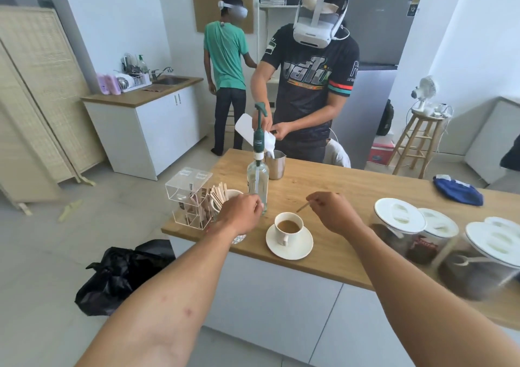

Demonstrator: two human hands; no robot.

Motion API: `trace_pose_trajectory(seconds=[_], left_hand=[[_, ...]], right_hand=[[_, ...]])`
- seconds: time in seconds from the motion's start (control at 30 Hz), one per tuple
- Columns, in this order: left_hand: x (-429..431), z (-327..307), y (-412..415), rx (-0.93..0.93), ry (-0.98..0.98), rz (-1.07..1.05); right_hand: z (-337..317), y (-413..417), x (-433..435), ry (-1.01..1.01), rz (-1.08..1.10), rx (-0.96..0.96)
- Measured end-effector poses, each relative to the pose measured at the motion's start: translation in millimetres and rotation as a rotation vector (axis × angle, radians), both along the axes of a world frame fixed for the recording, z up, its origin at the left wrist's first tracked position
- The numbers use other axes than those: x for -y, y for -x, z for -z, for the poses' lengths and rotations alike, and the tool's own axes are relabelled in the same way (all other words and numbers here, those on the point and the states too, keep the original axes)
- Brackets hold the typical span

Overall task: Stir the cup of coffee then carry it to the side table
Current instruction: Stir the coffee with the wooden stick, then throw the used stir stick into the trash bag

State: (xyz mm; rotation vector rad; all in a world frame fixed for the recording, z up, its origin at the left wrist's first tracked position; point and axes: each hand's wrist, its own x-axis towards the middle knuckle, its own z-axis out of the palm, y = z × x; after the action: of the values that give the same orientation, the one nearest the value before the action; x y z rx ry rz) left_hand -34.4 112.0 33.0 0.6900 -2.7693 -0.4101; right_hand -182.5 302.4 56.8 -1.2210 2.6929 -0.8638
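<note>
A white cup of milky coffee (288, 227) stands on a white saucer (302, 247) near the front edge of the wooden counter (351, 186). My right hand (332, 212) hovers just right of and above the cup, pinching a thin wooden stir stick (303, 207) whose tip points down-left toward the cup without touching the coffee. My left hand (240, 214) is left of the cup, fingers curled beside a white mug of wooden stirrers (222, 196); whether it holds anything is hidden.
A clear syrup bottle with a green pump (258, 181) stands behind the cup. An acrylic sachet box (187, 195) sits at the left corner, lidded jars (416, 234) at the right. A person across the counter pours into a steel jug (274, 167). A black bag (123, 273) lies on the floor.
</note>
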Motion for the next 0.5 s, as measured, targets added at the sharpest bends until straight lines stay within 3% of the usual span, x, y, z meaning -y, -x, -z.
trace_pose_trajectory(seconds=[0.2,0.5], left_hand=[[-0.3,21.2,-36.6,0.038,0.001,-0.023],[7.7,-46.8,-24.7,-0.118,0.051,-0.044]], right_hand=[[14.5,-14.6,-0.5,-0.006,0.011,0.062],[-70.0,-22.9,26.3,0.128,-0.028,-0.079]])
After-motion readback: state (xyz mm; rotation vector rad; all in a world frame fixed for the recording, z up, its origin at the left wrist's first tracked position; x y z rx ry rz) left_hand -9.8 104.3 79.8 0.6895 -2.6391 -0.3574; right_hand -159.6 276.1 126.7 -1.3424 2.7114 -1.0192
